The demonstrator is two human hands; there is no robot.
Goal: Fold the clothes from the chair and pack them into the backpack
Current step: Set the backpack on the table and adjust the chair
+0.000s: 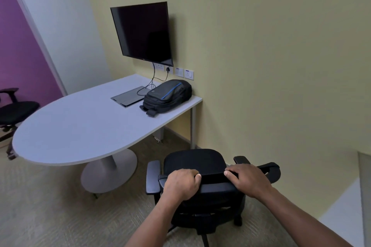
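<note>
A black office chair point(195, 161) stands in front of me, its back toward me and its seat bare. My left hand point(181, 183) grips the top of the chair's backrest on the left side. My right hand point(248, 179) holds the same top edge further right. A black backpack point(168, 95) with a blue stripe lies zipped on the far right end of the white table point(80, 126). No clothes show on this chair or on the table.
A dark monitor point(143, 33) hangs on the yellow wall above wall sockets point(183, 73), with cables running down to a grey desk hatch point(128, 96). A second black chair point(14, 110) stands at the far left. The table's round pedestal base point(108, 170) sits left of my chair.
</note>
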